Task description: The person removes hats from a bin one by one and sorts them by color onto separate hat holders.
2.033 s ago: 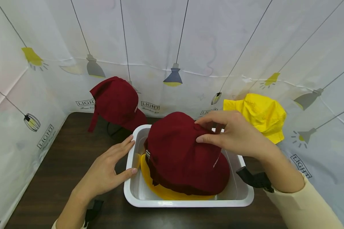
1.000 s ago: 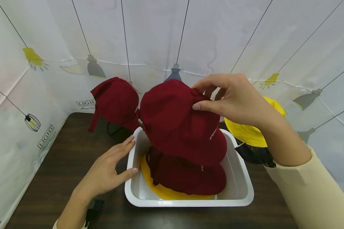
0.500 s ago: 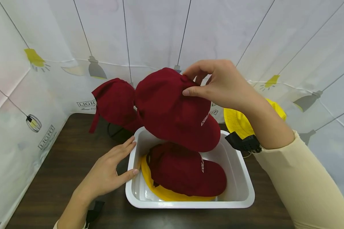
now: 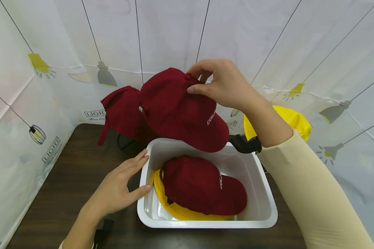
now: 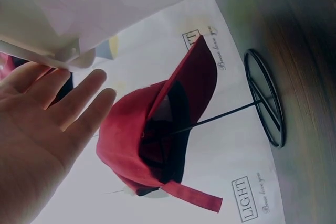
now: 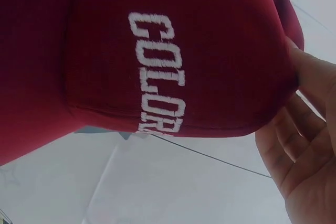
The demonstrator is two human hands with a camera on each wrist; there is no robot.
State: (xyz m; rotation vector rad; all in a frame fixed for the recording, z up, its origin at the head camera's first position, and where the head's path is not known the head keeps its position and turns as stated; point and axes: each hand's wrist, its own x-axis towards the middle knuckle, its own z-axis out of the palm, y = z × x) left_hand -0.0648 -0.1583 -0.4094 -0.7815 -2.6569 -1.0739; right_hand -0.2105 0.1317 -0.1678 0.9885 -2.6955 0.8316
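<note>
My right hand (image 4: 221,83) pinches a dark red baseball cap (image 4: 177,107) by the top of its crown, high over the back of a white plastic tub (image 4: 269,207). White lettering shows on this cap's front (image 6: 210,51) in the right wrist view. Inside the tub, a second red baseball cap (image 4: 193,186) lies on a yellow hat (image 4: 187,213), brim to the right. My left hand (image 4: 118,186) rests its straight fingers and thumb against the tub's left rim. Behind it, another red baseball cap (image 5: 131,129) hangs on a black wire stand (image 5: 262,98).
At the back right, partly behind my right forearm, is a yellow hat (image 4: 290,121). The dark wooden table (image 4: 65,166) meets a pale curtain (image 4: 174,34) printed with lamps at the back and sides. The held cap overlaps the stand's cap in the head view.
My right hand has lifted the red baseball cap off the one in the tub, raising it and carrying it back and left. My left hand has stayed at the rim.
</note>
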